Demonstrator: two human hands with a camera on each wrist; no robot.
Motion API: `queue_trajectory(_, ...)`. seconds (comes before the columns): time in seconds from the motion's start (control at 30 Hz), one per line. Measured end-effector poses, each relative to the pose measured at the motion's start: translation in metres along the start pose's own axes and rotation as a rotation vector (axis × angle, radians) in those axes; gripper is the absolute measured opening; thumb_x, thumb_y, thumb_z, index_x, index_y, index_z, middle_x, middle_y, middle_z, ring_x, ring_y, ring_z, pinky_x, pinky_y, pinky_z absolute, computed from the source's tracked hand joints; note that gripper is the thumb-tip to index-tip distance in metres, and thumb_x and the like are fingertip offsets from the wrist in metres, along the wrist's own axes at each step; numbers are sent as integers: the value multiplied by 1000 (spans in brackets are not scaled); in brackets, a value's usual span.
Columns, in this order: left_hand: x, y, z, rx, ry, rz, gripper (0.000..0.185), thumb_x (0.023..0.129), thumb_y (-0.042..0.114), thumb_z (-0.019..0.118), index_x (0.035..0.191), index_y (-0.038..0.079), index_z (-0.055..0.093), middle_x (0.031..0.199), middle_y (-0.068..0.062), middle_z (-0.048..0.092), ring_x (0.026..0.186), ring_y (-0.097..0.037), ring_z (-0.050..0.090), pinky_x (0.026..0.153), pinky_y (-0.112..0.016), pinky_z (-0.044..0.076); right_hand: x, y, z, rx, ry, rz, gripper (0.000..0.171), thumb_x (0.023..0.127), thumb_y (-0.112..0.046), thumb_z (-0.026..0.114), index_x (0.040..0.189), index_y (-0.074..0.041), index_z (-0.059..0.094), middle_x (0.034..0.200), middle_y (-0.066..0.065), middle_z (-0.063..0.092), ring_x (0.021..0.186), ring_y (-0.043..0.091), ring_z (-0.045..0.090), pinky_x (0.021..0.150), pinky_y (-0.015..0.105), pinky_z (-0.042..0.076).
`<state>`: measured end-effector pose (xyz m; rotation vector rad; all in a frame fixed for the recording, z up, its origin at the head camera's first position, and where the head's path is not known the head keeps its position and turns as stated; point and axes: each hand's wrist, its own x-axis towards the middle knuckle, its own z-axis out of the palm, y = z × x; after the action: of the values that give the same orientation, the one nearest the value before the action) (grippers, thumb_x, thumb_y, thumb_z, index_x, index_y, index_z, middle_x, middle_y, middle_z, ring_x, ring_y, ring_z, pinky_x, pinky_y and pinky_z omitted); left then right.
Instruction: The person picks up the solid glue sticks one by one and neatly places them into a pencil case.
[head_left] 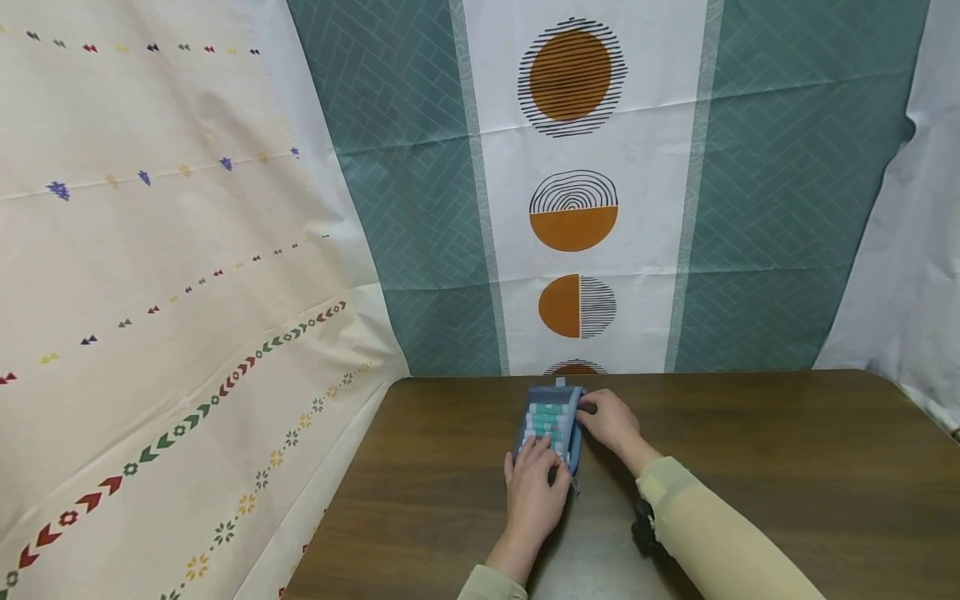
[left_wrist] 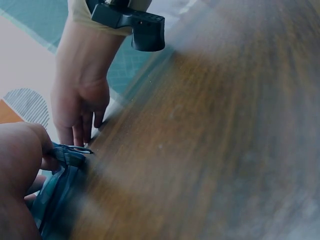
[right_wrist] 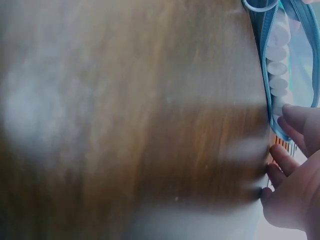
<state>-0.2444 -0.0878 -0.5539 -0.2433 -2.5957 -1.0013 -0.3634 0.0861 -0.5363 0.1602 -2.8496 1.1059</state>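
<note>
Behind everything we see hanging cloths: a cream sheet with rows of small coloured arrow and flower motifs (head_left: 172, 275) on the left, and a teal herringbone-patterned curtain with a white central band of orange and black-lined circles (head_left: 573, 192) across the back. Below them lies the dark brown wood-grain table (head_left: 750, 467), whose far edge meets the curtain. Next in size are our two forearms in pale yellow sleeves, reaching forward over the table. Then comes the blue-grey fabric zip pouch (head_left: 549, 423), lying flat near the far edge of the table, roughly at its middle. Its long axis runs away from us toward the curtain, leaning slightly to the right at the far end, where a small tab points at the curtain; the zipper pull hangs at the near end. The pouch is open, and we can see a row of pale and green cylindrical pieces (head_left: 545, 417) lying crosswise inside, stacked along its length. Our left hand (head_left: 534, 492) rests on the near end of the pouch, fingers spread and laid over the contents. Our right hand (head_left: 611, 421) touches the pouch's right edge with fingers loosely curled against it; we cannot tell whether they pinch the fabric.
</note>
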Motion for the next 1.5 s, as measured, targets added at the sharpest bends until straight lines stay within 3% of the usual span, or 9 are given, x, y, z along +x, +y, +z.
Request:
queue_trajectory(0.63,0,4,2,1,1,9,20,99,16,72,80,20,66,148,-10,71,150,-38,53,121,-81,24,-3,1,-6,11,-1,-2,34,103,-23,75,128,-1,78,143,26,63,135,47,60,110,65,50)
queue_trajectory(1.07,0,4,1,18,-11,7,21,100,18,73,81,21,67,148,-9,70,150,-40,53,121,-81,24,-9,4,-11,-33,-57,-83,38,103,-22,77,134,0,74,145,28,63,136,47,60,112,65,49)
queue_trajectory(1.5,1,3,-2,33,-8,10,19,100,18,73,83,21,65,149,-10,70,150,-40,53,120,-81,25,-23,11,-22,-70,-52,-113,42,104,-28,78,135,0,73,143,24,66,136,45,62,111,63,50)
